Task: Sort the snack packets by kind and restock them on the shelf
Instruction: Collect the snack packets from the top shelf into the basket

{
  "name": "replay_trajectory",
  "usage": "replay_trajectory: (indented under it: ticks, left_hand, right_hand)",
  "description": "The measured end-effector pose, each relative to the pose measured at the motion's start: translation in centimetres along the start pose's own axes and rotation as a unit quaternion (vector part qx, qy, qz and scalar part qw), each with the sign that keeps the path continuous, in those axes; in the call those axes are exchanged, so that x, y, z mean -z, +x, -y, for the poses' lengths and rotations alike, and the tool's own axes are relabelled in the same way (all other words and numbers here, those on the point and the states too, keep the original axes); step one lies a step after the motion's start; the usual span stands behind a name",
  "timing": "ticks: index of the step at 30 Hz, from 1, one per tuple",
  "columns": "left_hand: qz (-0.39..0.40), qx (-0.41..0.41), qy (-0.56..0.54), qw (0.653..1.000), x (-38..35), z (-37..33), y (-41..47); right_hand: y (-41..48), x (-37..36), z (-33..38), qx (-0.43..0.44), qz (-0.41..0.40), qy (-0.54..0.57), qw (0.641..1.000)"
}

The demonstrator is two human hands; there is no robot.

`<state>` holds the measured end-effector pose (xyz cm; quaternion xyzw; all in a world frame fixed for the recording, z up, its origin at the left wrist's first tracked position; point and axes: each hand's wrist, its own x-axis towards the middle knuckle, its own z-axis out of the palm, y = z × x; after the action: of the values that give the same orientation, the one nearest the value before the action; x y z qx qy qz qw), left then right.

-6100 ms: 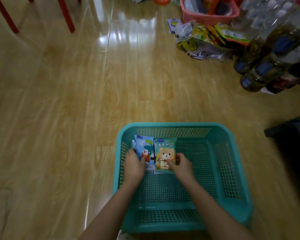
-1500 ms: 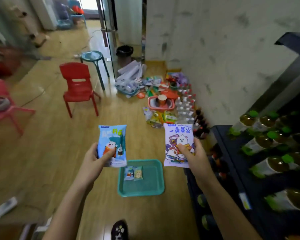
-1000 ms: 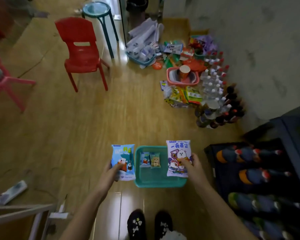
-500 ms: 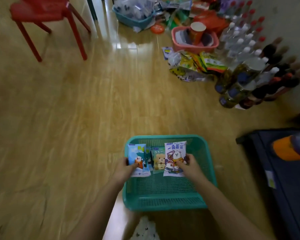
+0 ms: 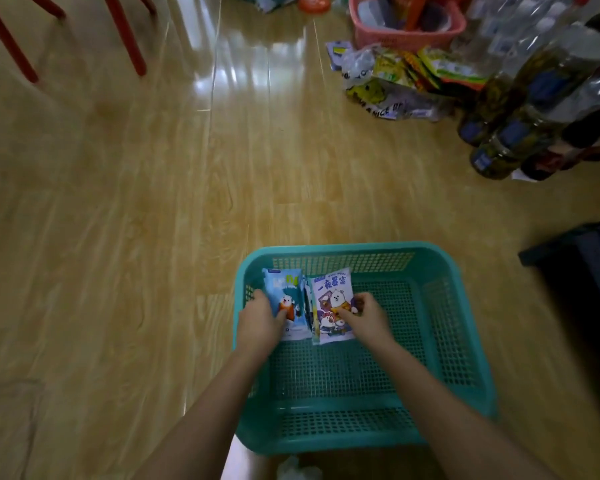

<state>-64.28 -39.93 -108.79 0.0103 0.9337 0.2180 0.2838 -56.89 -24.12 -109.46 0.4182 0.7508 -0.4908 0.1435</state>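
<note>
Glossy honey-coloured wood-plank flooring (image 5: 153, 202) is filling most of the view, its laminate surface catching pale window glare at the far middle. Near the person, a rectangular teal plastic basket with mesh-perforated walls and floor (image 5: 465, 323) is sitting on the planks, its rounded rim solid and smooth. To its right, a dark, flat-edged shelf unit (image 5: 589, 271) is jutting in from the frame edge, too dim to make out in detail. At the far right, a cluster of clear plastic bottles with blue labels (image 5: 534, 98) is leaning together on the floor. Just left of them, a heap of crinkly yellow and clear foil snack bags (image 5: 388, 88) is lying loose, and beyond it a pink plastic tub-shaped basket (image 5: 406, 32) is holding blurred items. At the far left, thin red chair legs (image 5: 125, 32) are slanting across the corner.

Both bare forearms are reaching into the far left part of the teal basket. The left hand (image 5: 258, 322) is pinching a flat blue snack packet with a cartoon animal (image 5: 288, 299), thumb on the printed face and fingers wrapping its left edge. The right hand (image 5: 368, 318) is gripping a flat white and purple snack packet with cartoon bears (image 5: 333, 299), thumb on the front, fingers curling at its right edge. The two packets are lying side by side on the mesh floor, with thin edges of other packets (image 5: 307, 299) showing between them.
</note>
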Motion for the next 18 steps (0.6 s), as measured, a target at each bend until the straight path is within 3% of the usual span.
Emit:
replay_trajectory:
  ticks: [5,9,13,18]
  left_hand:
    - [0.010,-0.031,0.153,0.988,0.0,-0.1,0.2]
    - [0.002,-0.070,0.198,0.978,3.7,-1.2,-1.4]
    - [-0.019,-0.121,0.147,0.981,14.3,-5.8,-7.1]
    - [-0.086,-0.199,0.161,0.963,30.7,-15.3,-17.1]
  right_hand:
    - [0.4,-0.4,0.3,-0.020,-0.029,-0.123,0.992]
    - [-1.7,2.6,2.2,0.007,0.017,-0.235,0.972]
    - [-8.8,11.9,8.2,0.064,0.056,-0.243,0.966]
    - [-22.3,27.3,19.6,0.134,-0.033,-0.236,0.962]
